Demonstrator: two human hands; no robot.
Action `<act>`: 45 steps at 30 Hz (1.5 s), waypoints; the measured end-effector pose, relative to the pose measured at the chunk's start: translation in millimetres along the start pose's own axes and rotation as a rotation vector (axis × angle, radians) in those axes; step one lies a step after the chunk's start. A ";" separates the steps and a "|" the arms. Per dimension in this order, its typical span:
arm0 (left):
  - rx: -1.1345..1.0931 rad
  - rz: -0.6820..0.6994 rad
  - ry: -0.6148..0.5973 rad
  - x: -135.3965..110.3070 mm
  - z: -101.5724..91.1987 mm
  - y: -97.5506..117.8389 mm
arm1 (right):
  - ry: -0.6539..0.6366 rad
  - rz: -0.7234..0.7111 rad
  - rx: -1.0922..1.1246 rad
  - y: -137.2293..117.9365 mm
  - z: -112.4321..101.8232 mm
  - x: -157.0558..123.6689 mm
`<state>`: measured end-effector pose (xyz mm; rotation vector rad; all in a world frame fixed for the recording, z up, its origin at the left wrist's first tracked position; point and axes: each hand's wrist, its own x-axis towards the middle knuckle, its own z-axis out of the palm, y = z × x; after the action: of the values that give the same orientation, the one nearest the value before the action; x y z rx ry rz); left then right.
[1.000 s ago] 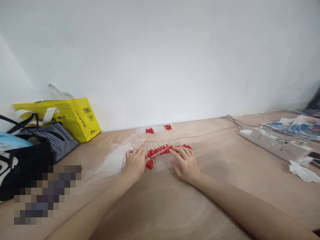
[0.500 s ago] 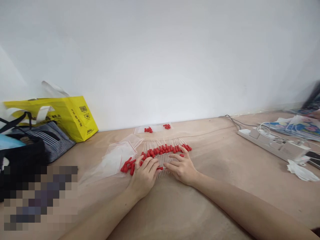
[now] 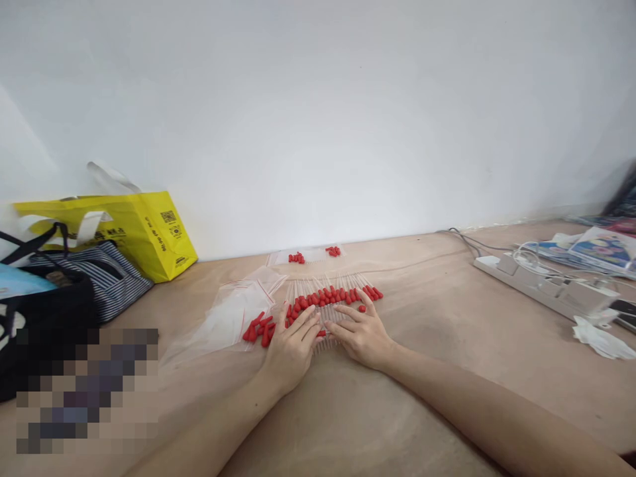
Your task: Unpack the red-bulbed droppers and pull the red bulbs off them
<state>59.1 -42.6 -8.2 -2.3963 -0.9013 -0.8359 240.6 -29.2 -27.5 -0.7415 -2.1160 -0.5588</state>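
My left hand (image 3: 292, 341) is closed at the fingertips on a red rubber bulb (image 3: 320, 334), whose end shows between the two hands. Facing it, my right hand (image 3: 362, 332) has its fingers bent and seems to pinch a thin glass tube against that bulb; the fingertips partly hide it. Under and between the hands lies a row of clear glass tubes (image 3: 325, 313). Just beyond is a row of droppers with red bulbs (image 3: 330, 295), their glass ends pointing away. Loose red bulbs (image 3: 257, 329) lie left of my left hand, and a single bulb (image 3: 362, 309) is by my right fingers.
Clear zip bags (image 3: 233, 308) are spread at the left, and bagged red-bulb droppers (image 3: 297, 258) lie near the wall. A yellow bag (image 3: 159, 235) and a striped pouch (image 3: 122, 275) stand far left. A power strip (image 3: 521, 278) with cables and a crumpled tissue (image 3: 602, 338) sit right.
My left hand has shifted slightly, its fingers nearer the right hand's fingertips. The right hand stays almost in place. The view has moved a little.
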 end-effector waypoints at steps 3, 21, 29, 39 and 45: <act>0.013 -0.005 -0.026 -0.4 -2.1 -0.1 | -0.023 -0.003 -0.001 0.3 -1.4 -1.2; 0.038 0.006 -0.103 -1.3 -11.0 -0.8 | 0.023 -0.031 0.016 -1.1 -5.9 -0.5; 0.093 -0.076 -0.124 -7.6 -15.0 -12.8 | 0.051 0.127 0.004 11.2 -10.7 -8.7; 0.124 -0.320 -0.032 -8.5 -18.4 -31.8 | -0.249 0.414 -0.109 16.2 2.8 -13.7; 0.153 -0.631 -0.089 -9.0 -33.0 -62.4 | -0.284 0.412 -0.010 16.9 11.3 -16.4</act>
<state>-2.5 -22.8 21.2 -2.0387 -1.7357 -0.8336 254.1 -15.2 -45.0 -1.2854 -2.1257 -0.2499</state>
